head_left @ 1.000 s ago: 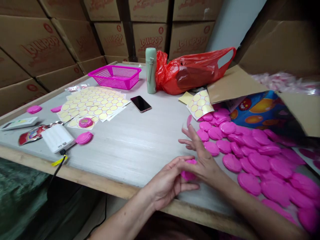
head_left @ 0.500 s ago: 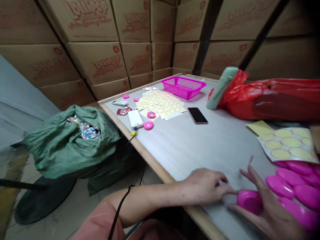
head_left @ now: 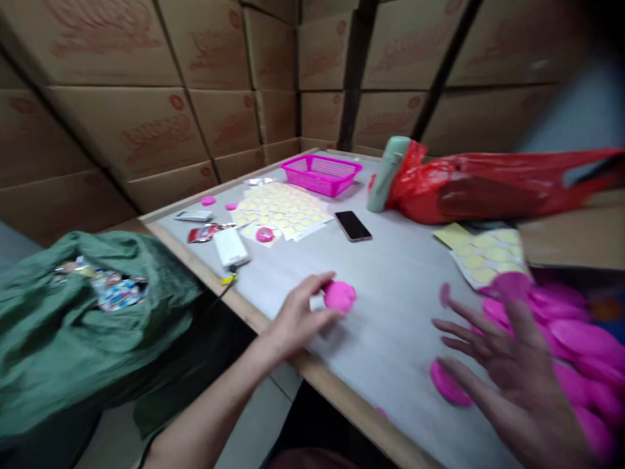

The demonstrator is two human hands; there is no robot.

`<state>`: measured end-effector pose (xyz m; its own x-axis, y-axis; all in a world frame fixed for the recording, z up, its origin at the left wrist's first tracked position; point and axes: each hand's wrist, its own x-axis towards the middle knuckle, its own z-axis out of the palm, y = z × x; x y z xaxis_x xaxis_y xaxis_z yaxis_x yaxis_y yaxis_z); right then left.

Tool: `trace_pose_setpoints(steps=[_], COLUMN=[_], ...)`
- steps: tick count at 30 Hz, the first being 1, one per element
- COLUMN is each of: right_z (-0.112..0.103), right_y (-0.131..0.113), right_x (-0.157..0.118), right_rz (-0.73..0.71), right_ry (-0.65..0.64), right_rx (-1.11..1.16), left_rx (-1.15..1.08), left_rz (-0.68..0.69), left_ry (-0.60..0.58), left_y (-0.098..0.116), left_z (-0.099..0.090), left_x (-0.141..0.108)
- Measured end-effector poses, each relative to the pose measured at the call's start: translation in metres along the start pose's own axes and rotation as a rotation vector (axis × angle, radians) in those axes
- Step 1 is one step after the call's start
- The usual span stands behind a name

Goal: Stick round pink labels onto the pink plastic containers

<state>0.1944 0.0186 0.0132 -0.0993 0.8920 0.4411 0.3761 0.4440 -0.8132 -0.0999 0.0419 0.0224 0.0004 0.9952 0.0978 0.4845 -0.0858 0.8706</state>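
Pulled apart since the earlier frame, the hands now differ: the left hand (head_left: 297,319) grips a pink disc (head_left: 340,296) in its fingertips over the tabletop (head_left: 400,273), while the right hand (head_left: 512,378) spreads wide — just beside a second disc (head_left: 448,384) and the pink pile (head_left: 576,345).

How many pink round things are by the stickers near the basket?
3. One pink disc and another lie left of the sticker sheets; a third sits on them. More may hide.

left hand (head_left: 297,316): now on pink plastic disc (head_left: 339,296) | right hand (head_left: 512,378): off it, spread wide open
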Motion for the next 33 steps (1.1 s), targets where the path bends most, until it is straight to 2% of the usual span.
trace_pose_setpoints(steps=[1,2,3,6,8,9,13,15,17,20,23,26,29,33], right_z=[0.002,0.002,0.000,-0.012,-0.022,-0.026,-0.037,-0.039,-0.040,-0.042,-0.045,-0.047,-0.044,-0.036], right_y=[-0.007,-0.012,-0.015,-0.019,-0.019,-0.020,-0.020,-0.019,-0.016,-0.012,-0.008,-0.008,-0.010,-0.012], right_x=[-0.002,-0.003,-0.004,-0.004,-0.002,-0.001,0.004,0.005,0.006,0.009,0.012,0.013,0.012,0.008], right_rz=[0.030,0.041,0.048,0.100,0.172,0.215,0.334,0.353,0.362,0.351,0.345,0.407,0.526,0.640], right_ry=[-0.025,-0.033,-0.051,-0.076,-0.097,-0.118,-0.237,-0.295,-0.340,-0.325,-0.174,-0.049,-0.073,-0.103], right_rx=[0.077,0.158,0.233,0.384,0.453,0.492,0.652,0.705,0.735,0.696,0.572,0.531,0.601,0.678], left_rx=[-0.092,-0.283,-0.428,-0.741,-0.919,-1.025,-1.440,-1.590,-1.682,-1.706,-1.685,-1.657,-1.645,-1.658], left_rz=[0.037,0.051,0.035,-0.168,-0.315,-0.376,-0.616,-0.681,-0.672,-0.620,-0.639,-0.711,-0.745,-0.757], left_ry=[-0.097,-0.182,-0.224,-0.264,-0.321,-0.392,-0.931,-1.078,-1.050,-0.862,-0.591,-0.400,-0.295,-0.270], left_y=[0.012,0.024,0.035,0.056,0.061,0.062,0.060,0.059,0.058,0.058,0.057,0.054,0.055,0.060], left_z=[0.024,0.046,0.066,0.103,0.113,0.114,0.116,0.117,0.120,0.121,0.120,0.121,0.122,0.122], left_x=[-0.013,-0.025,-0.036,-0.053,-0.053,-0.051,-0.047,-0.049,-0.052,-0.051,-0.043,-0.035,-0.031,-0.029])
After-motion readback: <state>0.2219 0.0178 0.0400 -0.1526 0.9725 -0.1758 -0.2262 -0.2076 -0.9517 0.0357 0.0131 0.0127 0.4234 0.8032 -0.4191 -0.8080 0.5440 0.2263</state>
